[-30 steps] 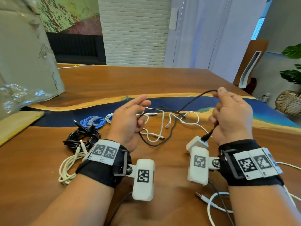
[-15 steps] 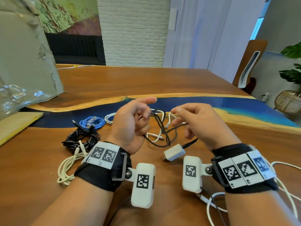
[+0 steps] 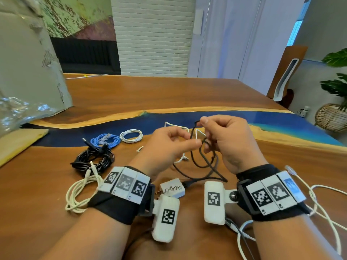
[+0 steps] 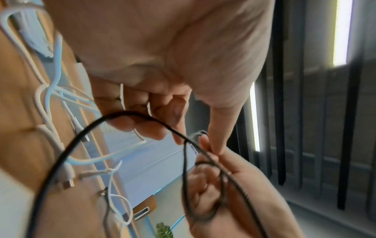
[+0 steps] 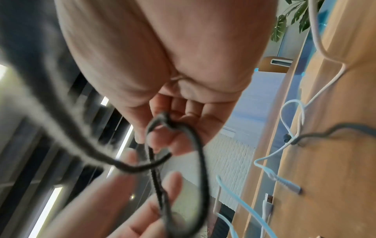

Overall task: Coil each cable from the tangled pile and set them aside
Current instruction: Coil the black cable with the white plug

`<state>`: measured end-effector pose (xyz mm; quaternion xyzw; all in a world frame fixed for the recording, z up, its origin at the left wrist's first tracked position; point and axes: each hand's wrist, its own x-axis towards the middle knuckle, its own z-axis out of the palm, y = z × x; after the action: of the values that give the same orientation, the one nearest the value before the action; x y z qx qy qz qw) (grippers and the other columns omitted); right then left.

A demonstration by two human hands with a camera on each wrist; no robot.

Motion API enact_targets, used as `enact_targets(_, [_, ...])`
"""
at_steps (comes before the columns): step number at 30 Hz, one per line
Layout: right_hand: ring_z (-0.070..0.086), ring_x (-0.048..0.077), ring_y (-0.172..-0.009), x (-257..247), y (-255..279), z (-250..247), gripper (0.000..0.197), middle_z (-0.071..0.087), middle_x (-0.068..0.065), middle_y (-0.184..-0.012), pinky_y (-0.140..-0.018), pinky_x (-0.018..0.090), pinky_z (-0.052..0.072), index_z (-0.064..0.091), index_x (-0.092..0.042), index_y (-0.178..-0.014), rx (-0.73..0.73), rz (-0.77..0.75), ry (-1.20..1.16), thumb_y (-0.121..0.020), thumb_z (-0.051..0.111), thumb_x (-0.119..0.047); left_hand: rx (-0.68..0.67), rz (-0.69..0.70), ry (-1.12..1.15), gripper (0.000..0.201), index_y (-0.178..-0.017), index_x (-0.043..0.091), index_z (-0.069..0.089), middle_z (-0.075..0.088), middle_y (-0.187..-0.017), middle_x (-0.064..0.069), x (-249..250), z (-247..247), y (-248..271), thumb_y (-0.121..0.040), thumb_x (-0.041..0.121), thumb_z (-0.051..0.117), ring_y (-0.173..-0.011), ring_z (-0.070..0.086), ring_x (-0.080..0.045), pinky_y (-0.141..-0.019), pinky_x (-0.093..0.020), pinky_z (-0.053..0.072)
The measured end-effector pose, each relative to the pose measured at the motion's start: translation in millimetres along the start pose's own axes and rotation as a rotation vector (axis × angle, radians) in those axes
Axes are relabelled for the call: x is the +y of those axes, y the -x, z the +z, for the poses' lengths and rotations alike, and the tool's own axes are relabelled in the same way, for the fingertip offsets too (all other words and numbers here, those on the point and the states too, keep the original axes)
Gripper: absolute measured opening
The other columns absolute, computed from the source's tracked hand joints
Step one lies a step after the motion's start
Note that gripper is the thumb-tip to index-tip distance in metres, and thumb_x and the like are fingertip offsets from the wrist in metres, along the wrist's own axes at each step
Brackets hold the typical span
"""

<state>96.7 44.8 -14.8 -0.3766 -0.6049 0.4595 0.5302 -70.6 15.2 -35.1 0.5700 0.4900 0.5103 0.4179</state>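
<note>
A thin black cable (image 3: 203, 160) hangs in small loops between my two hands above the wooden table (image 3: 169, 94). Its tail runs down to a white adapter (image 3: 171, 188) lying by my left wrist. My right hand (image 3: 205, 126) pinches the top of a loop, with more loops over its curled fingers (image 5: 171, 133). My left hand (image 3: 194, 142) pinches the black cable (image 4: 81, 136) just beside the right hand's fingers. In the right wrist view the black cable (image 5: 201, 154) loops round the fingers. Loose white cables (image 3: 176, 126) lie on the table behind the hands.
Coiled cables lie at the left: a black coil (image 3: 93, 160), a blue coil (image 3: 106, 140), a small white coil (image 3: 131, 136) and a cream coil (image 3: 78, 194). A long white cable (image 3: 319, 201) trails at the right. A grey bag (image 3: 28, 72) stands at far left.
My right hand came in from the right and rose to meet the left hand, gathering the black cable into tighter loops. The white adapter slid nearer to my left wrist.
</note>
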Motion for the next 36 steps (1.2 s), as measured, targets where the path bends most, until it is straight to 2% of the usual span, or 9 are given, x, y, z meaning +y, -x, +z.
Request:
enact_targets(3, [0.053, 0.021, -0.051, -2.4, -2.2, -1.9, 0.022, 0.051, 0.009, -0.063, -0.048, 0.031, 0.050, 0.074, -0.011, -0.083, 0.070, 0.013, -0.105, -0.100, 0.065, -0.019, 0.003, -0.007, -0.087, 0.018, -0.076, 0.015, 0.070, 0.060, -0.059, 0.003, -3.2, 1.5, -0.8, -0.091, 0.022, 0.076, -0.059, 0.053, -0.012, -0.061, -0.025, 0.045])
enact_targets(7, [0.049, 0.014, -0.055, 2.6, -7.4, -9.8, 0.024, 0.052, -0.007, -0.056, -0.058, 0.033, 0.047, 0.072, -0.015, -0.081, 0.249, -0.074, 0.066, -0.101, 0.064, -0.025, 0.108, 0.030, -0.024, 0.022, -0.081, 0.009, 0.072, 0.069, -0.080, -0.019, -1.2, -5.6, -5.3, -0.096, 0.025, 0.069, -0.063, 0.053, -0.011, -0.069, -0.028, 0.044])
enact_targets(10, [0.049, 0.010, -0.059, 2.4, -8.5, -7.4, 0.025, 0.050, -0.013, -0.053, -0.070, 0.032, 0.046, 0.068, -0.017, -0.080, 0.297, -0.056, 0.060, -0.102, 0.061, -0.025, 0.170, 0.035, 0.016, 0.030, -0.077, 0.008, 0.069, 0.064, -0.069, -0.007, 1.1, -7.6, -5.1, -0.098, 0.029, 0.067, -0.065, 0.055, -0.012, -0.072, -0.030, 0.045])
enact_targets(13, [0.048, 0.015, -0.053, -3.7, -10.5, -10.4, 0.024, 0.039, -0.005, -0.053, -0.071, 0.035, 0.057, 0.055, -0.013, -0.084, 0.361, 0.049, -0.309, -0.107, 0.050, -0.018, 0.232, -0.047, 0.217, 0.032, -0.074, 0.013, 0.059, 0.052, -0.056, 0.001, 4.5, -12.3, -6.2, -0.102, 0.028, 0.061, -0.062, 0.053, -0.020, -0.073, -0.039, 0.048])
enact_targets(15, [0.038, 0.014, -0.046, -8.2, -11.0, -19.0, 0.021, 0.033, -0.004, -0.053, -0.063, 0.033, 0.059, 0.049, -0.014, -0.090, 0.393, 0.103, -0.506, -0.110, 0.043, -0.016, 0.268, -0.096, 0.421, 0.029, -0.078, 0.013, 0.054, 0.044, -0.052, 0.004, 9.1, -16.7, -6.9, -0.104, 0.025, 0.057, -0.051, 0.048, -0.017, -0.066, -0.037, 0.053])
enact_targets(18, [0.030, 0.013, -0.043, -10.1, -10.6, -29.9, 0.020, 0.057, 0.004, -0.068, -0.045, 0.025, 0.042, 0.051, -0.014, -0.111, 0.428, 0.155, -0.528, -0.107, 0.034, -0.004, 0.261, -0.089, 0.539, 0.027, -0.081, 0.013, 0.055, 0.041, -0.062, 0.002, 12.6, -18.8, -7.0, -0.106, 0.023, 0.054, -0.046, 0.043, -0.014, -0.056, -0.030, 0.055])
enact_targets(21, [0.029, 0.013, -0.041, -10.5, -10.1, -27.3, 0.036, 0.073, 0.015, -0.096, -0.040, 0.024, 0.033, 0.052, -0.016, -0.128, 0.347, 0.163, -0.432, -0.105, 0.031, 0.000, 0.198, -0.091, 0.505, 0.022, -0.086, 0.008, 0.059, 0.052, -0.081, -0.005, 12.5, -13.2, -5.6, -0.105, 0.017, 0.054, -0.053, 0.053, -0.018, -0.065, -0.036, 0.061])
enact_targets(30, [0.026, 0.009, -0.033, -18.6, 2.6, -9.8, 0.037, 0.072, 0.010, -0.122, -0.034, 0.020, 0.029, 0.057, -0.013, -0.129, -0.046, 0.082, -0.353, -0.106, 0.033, 0.002, -0.017, -0.133, 0.468, 0.045, -0.078, 0.006, 0.074, 0.073, -0.092, -0.009, 13.1, 2.1, 3.0, -0.105, 0.033, 0.051, -0.085, 0.064, -0.030, -0.095, -0.049, 0.055])
enact_targets(36, [0.022, 0.009, -0.033, -15.3, 0.0, -11.9, 0.034, 0.073, 0.011, -0.108, -0.034, 0.018, 0.022, 0.061, -0.014, -0.124, -0.075, 0.072, -0.332, -0.106, 0.035, 0.001, -0.016, -0.039, 0.439, 0.018, -0.098, 0.005, 0.079, 0.076, -0.096, -0.007, 9.5, 1.0, 3.7, -0.094, 0.013, 0.064, -0.083, 0.066, -0.015, -0.080, -0.029, 0.054])
